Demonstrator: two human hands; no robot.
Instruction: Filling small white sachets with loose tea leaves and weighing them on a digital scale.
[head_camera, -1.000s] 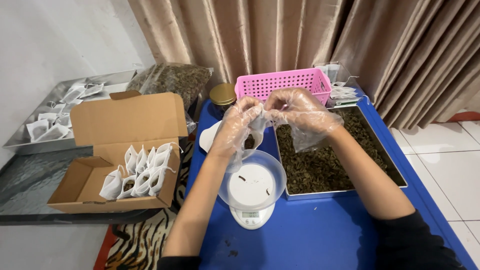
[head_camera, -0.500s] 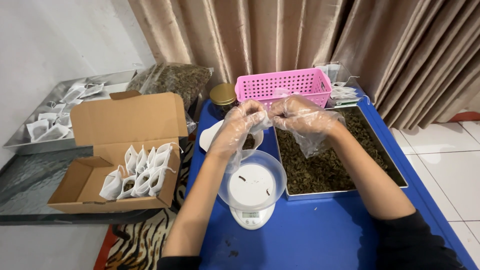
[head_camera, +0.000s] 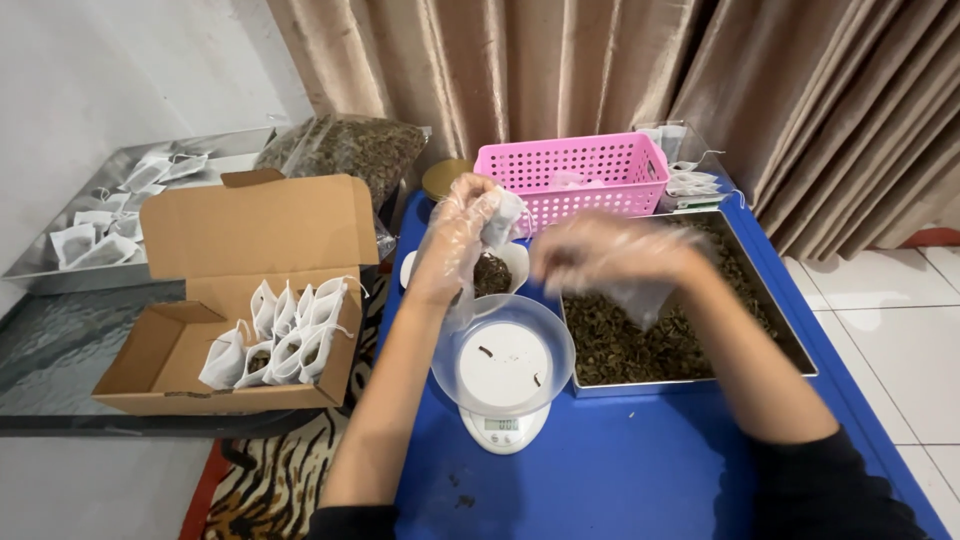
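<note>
My left hand (head_camera: 455, 240), gloved in clear plastic, has its grip pinched on a small white pouch (head_camera: 500, 215), held upright above the white bowl (head_camera: 505, 268) of dried leaves near the bench's far-left corner. My right hand (head_camera: 610, 255), also gloved, is blurred; I cannot tell whether its grip is spread or pressed together. It sits level with the pouch, just to its right, over the near-left corner of the steel tray (head_camera: 790, 345) of leaves. The scale (head_camera: 503, 365) stands nearer me, below both hands.
</note>
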